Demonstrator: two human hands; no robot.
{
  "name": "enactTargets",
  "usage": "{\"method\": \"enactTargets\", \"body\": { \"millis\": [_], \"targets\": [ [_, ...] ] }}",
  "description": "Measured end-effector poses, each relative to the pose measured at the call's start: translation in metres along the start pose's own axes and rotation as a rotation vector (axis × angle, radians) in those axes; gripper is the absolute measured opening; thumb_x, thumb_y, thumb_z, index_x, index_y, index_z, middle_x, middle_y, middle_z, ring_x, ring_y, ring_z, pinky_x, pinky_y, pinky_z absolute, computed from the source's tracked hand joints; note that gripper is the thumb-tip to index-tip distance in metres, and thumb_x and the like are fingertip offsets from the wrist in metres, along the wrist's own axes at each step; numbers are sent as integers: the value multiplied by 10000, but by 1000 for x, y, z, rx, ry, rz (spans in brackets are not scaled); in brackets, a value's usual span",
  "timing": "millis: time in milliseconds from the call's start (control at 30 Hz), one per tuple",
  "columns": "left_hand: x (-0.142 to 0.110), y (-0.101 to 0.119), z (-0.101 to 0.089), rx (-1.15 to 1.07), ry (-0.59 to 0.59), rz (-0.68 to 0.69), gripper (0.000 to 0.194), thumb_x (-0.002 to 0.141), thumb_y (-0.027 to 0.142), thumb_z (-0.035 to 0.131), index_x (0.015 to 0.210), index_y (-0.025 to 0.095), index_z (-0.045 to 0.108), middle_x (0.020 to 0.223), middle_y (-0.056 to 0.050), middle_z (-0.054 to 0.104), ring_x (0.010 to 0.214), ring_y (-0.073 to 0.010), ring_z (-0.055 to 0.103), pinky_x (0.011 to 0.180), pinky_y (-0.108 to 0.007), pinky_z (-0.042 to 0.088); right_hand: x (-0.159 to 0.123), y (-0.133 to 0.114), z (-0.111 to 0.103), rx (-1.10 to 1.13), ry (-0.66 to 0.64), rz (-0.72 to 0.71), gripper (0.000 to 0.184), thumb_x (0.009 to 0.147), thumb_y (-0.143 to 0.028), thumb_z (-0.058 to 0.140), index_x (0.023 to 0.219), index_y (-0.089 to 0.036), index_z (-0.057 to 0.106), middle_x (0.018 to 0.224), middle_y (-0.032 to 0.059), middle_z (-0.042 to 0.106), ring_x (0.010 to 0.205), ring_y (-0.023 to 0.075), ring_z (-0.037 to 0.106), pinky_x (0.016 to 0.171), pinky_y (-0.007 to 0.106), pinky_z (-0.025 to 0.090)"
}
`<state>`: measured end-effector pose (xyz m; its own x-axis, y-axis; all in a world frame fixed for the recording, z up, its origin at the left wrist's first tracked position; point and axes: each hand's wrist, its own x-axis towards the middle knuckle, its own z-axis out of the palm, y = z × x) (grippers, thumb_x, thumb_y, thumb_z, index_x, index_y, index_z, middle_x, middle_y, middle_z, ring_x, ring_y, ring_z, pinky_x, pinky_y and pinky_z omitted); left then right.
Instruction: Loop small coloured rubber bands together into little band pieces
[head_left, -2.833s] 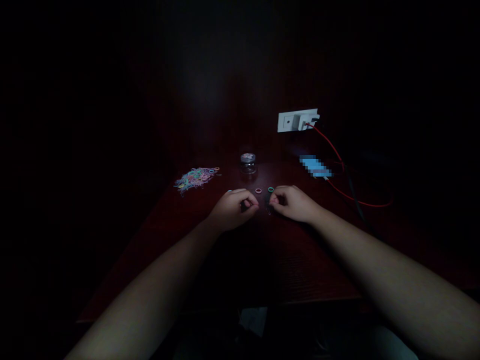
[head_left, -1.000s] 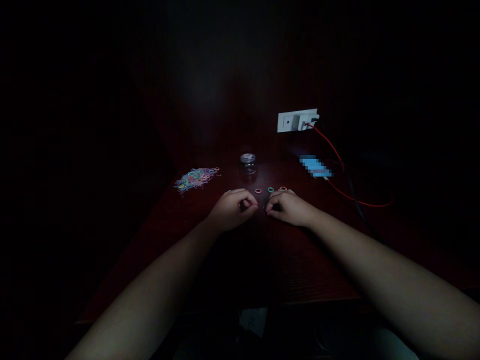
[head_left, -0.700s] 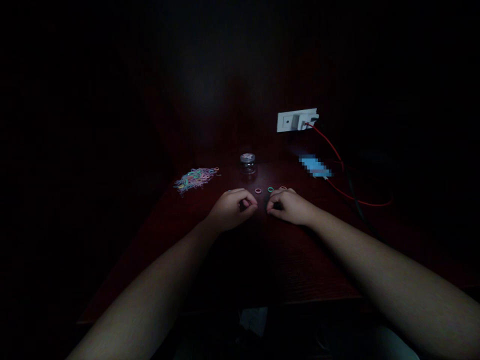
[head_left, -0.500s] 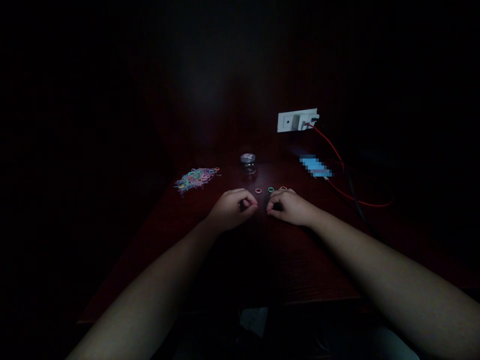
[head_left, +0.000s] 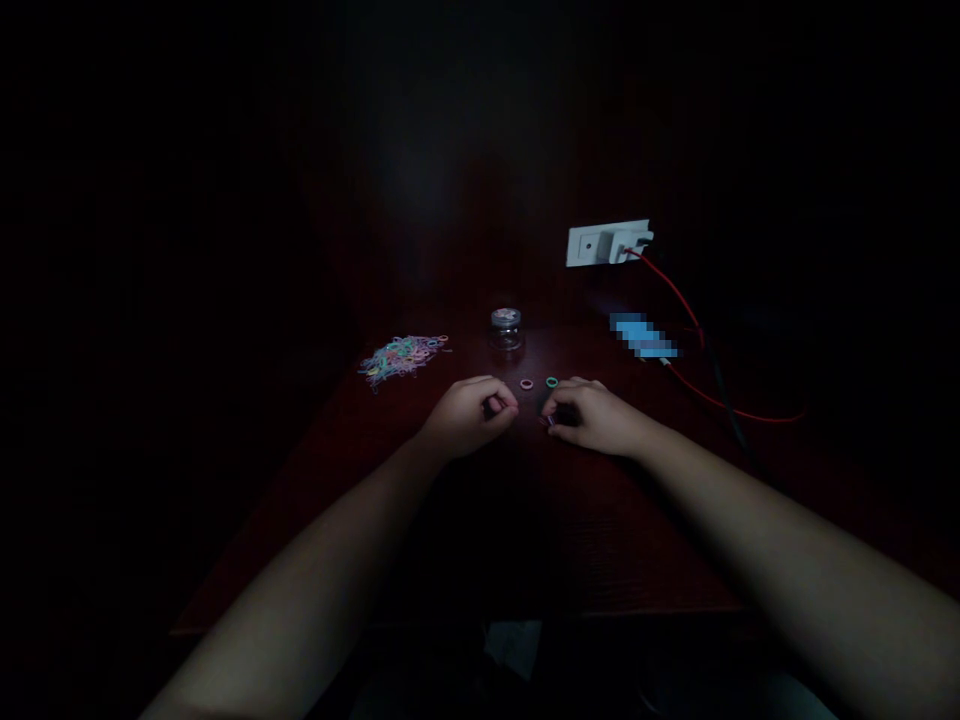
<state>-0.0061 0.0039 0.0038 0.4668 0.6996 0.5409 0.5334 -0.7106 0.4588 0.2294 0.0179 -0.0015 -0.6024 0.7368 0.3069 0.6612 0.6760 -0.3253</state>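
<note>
My left hand (head_left: 474, 415) rests low over the dark red table, thumb and fingertips pinched together; anything between them is too small or dark to make out. Facing it across a narrow gap, my right hand (head_left: 589, 415) is curled, with a small pale purple elastic band (head_left: 551, 421) between thumb and fingers. Just beyond the hands lie a pink elastic band (head_left: 526, 384) and a green elastic band (head_left: 552, 382), the green one close to my right knuckles. A loose pile of thin multicoloured elastic bands (head_left: 405, 358) sits farther back on the left.
Behind the hands stands a small clear lidded jar (head_left: 506, 328). At the back right lies a pixelated phone (head_left: 643, 337) on a red cable (head_left: 735, 410), which runs to a charger in the wall socket (head_left: 589, 246). The table's front edge (head_left: 450, 622) is near me.
The scene has shifted slightly right in view. My right thumb and fingers have parted a little, showing the purple band. An orange band by my right knuckles is now hidden. My left hand keeps its pinch.
</note>
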Motion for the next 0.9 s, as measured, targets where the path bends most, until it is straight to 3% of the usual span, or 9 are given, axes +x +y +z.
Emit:
{"method": "enactTargets", "body": {
  "millis": [133,233,333,367,533,733,900],
  "targets": [
    [0,-22,-9,96,41,-138,82,816,245,602,800,182,653,752,-5,652,649,-118,589,628,-233,477,-1,4,-1,7,-22,-5,73,755,-234,657,821,-219,685,847,28,680,865,203,605,836,351,422],
    [-4,-50,-26,266,66,-421,135,846,252,548,858,185,665,819,-39,696,723,-169,637,696,-286,507,-2,8,1,0,-35,-26,136,781,-207,605,878,-233,696,847,24,675,838,195,607,878,368,416],
    [-12,-79,-44,475,95,-731,254,853,212,507,1052,194,663,1100,-94,686,1001,-242,640,895,-354,489,-3,8,3,-9,-45,-29,241,803,-168,559,971,-261,704,908,26,683,885,199,613,974,414,367],
    [-15,-87,-48,497,92,-772,295,837,197,521,1099,175,654,1158,-124,662,1064,-263,621,937,-368,472,-4,8,3,-10,-50,-30,268,801,-163,559,999,-270,704,927,28,684,911,205,612,994,428,352],
    [-22,-109,-52,527,51,-862,398,796,192,560,1186,183,638,1293,-164,580,1218,-317,531,1021,-426,420,-5,2,3,-24,-95,-40,288,792,-168,580,1015,-290,715,956,38,673,981,234,596,1005,471,328],
    [-18,-107,-45,523,12,-889,418,828,289,541,1241,303,608,1359,-88,542,1279,-344,462,1033,-509,399,-2,0,4,-53,-105,-37,197,821,-207,574,953,-238,716,957,49,680,954,230,608,988,451,344],
    [-16,-108,-44,498,-2,-871,440,821,315,543,1251,271,624,1406,-80,517,1305,-384,425,1048,-556,373,0,0,5,-49,-109,-37,139,801,-220,597,896,-212,698,919,48,689,919,227,614,933,426,378]
  ]
}}
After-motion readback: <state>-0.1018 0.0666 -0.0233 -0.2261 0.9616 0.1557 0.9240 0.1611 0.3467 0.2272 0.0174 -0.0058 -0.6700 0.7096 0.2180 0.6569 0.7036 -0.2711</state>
